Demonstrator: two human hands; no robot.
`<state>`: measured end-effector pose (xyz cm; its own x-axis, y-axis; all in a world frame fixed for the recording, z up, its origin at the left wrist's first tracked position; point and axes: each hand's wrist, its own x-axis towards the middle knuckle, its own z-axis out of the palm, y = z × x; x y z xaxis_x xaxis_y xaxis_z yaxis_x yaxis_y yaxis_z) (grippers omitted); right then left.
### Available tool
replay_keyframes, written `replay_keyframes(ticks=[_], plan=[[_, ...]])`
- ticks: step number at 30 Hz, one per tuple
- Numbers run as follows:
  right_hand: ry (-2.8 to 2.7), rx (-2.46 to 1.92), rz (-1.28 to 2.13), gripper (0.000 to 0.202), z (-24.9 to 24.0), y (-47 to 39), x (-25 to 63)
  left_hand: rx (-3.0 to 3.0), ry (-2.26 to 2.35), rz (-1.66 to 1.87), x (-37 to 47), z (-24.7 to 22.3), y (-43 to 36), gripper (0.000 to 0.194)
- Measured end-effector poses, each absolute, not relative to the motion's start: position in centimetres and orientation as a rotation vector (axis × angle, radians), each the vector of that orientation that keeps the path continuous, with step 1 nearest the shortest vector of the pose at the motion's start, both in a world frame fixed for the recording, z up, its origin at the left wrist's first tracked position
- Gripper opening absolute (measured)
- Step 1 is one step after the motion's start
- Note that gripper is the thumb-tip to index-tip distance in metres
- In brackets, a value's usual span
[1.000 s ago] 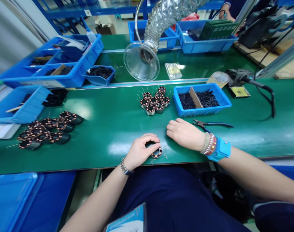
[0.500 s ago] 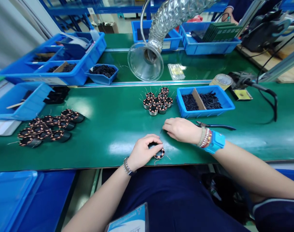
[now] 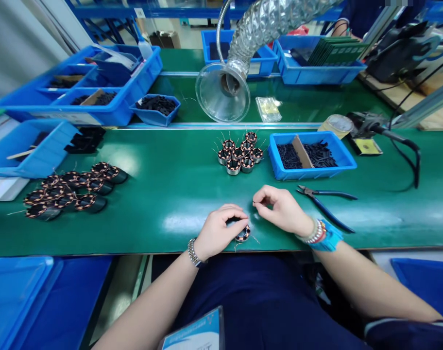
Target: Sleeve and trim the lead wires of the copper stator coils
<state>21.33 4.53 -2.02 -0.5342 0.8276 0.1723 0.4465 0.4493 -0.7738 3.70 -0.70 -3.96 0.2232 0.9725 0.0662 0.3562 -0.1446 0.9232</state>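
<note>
My left hand [image 3: 223, 228] rests on the green bench near its front edge, thumb and fingers closed around a copper-wound motor stator [image 3: 242, 234]. Thin wire ends stick out of that stator, and my fingers cover part of it. To its upper right is my right hand [image 3: 280, 209], held just above the bench with thumb and forefinger pinched together. A small dark piece [image 3: 254, 204] shows at those fingertips, too tiny to make out clearly. Diagonal cutters [image 3: 325, 199] with dark blue handles lie spread beside my right hand.
Several stators [image 3: 238, 154] stand grouped ahead, by a divided blue bin [image 3: 312, 172] of short black tubes. More stators [image 3: 76, 187] sit at left. A fume duct hood [image 3: 223, 92] hangs over the back. Blue trays [image 3: 123, 104] line the rear, and a person's arm shows beyond.
My right hand has drawn back slightly right and down and turned, showing its pinch. The cutters' second handle is now uncovered. My left hand stays on the stator.
</note>
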Motion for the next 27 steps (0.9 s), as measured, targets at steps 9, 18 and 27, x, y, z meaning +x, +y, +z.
replay_keyframes(ticks=[9,18,27], plan=[[-1.319,-1.131,1.593,0.014,-3.8,1.7,20.3,1.619,1.289,0.926,4.4,-3.4,-0.8,0.01],[-1.36,-1.126,1.557,0.015,-3.3,1.7,20.3,1.612,1.289,0.928,4.4,-3.3,-0.7,0.011],[-1.38,-1.125,1.553,0.012,-3.4,1.7,20.5,1.613,1.299,0.92,4.5,-3.4,-0.7,0.011]])
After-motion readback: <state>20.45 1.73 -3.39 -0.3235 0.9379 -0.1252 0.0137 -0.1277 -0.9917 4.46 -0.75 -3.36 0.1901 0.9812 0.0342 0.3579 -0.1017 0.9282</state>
